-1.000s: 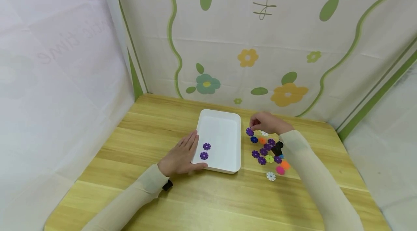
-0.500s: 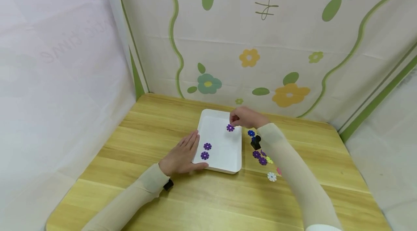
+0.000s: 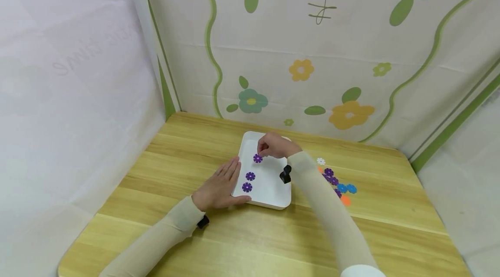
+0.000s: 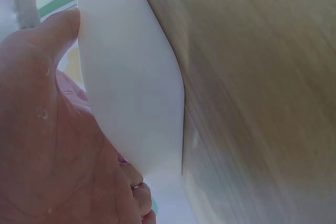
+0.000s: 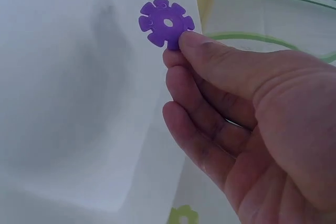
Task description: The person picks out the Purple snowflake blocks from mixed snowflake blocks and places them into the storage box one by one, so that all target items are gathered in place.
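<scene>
Between the thumb and forefinger of my right hand is pinched a purple snowflake disc, notched round its rim and holed in the centre. It hangs over the upper part of a white tray. Two more purple snowflake discs lie inside, near the tray's lower left corner. My left hand rests against that corner, fingers straight along the left side and thumb along the near edge. In the left wrist view the palm faces the tray's outer wall.
Right of the tray, a loose group of snowflake discs lies on the wooden table: purple discs, blue discs, an orange disc and a white disc. My right forearm covers part of the group. A patterned curtain stands behind.
My right hand has carried the purple snowflake disc leftward from the loose group to above the tray. The left hand stays at the tray's corner.
</scene>
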`<state>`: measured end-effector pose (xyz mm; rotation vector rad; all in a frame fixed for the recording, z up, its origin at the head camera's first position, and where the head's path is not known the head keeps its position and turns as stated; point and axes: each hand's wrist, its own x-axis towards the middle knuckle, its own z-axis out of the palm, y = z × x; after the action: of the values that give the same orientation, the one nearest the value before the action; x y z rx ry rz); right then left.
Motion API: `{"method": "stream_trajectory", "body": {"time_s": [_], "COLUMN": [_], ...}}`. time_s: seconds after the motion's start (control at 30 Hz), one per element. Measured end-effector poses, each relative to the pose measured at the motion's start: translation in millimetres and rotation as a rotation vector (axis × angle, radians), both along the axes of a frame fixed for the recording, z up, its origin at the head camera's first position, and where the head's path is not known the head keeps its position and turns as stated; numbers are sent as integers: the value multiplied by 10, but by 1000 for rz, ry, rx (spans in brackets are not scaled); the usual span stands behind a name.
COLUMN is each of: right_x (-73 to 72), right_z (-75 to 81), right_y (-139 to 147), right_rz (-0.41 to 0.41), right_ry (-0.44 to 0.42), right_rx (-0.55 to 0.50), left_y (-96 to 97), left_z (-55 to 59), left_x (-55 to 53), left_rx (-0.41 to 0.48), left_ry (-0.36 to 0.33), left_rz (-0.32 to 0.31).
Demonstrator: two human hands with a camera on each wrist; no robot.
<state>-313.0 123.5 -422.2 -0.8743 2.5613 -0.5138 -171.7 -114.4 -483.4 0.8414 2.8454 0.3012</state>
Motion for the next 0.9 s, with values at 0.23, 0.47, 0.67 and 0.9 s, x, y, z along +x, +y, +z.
{"method": "stream_trajectory", "body": {"time_s": [0.23,0.47,0.67,0.9], "right_x": [-3,-19,-34,0], "right_z": [-225,-379,-440,-321], "right_y": [-67,-84,-101,-69], "right_rz": [-48,-77,-100,-86], "right_ry": [-53,-71,-65,-38], "right_rx": [-10,-15,6,22], "left_y": [7,6,3,1], "left_z": [13,4,5,-11], "left_x": [3,-5,-5,-14], "left_rx": [-1,-46,-38,-35], "left_ry": [-2,-1,-3,17], "left_rz": [1,7,5,0]}}
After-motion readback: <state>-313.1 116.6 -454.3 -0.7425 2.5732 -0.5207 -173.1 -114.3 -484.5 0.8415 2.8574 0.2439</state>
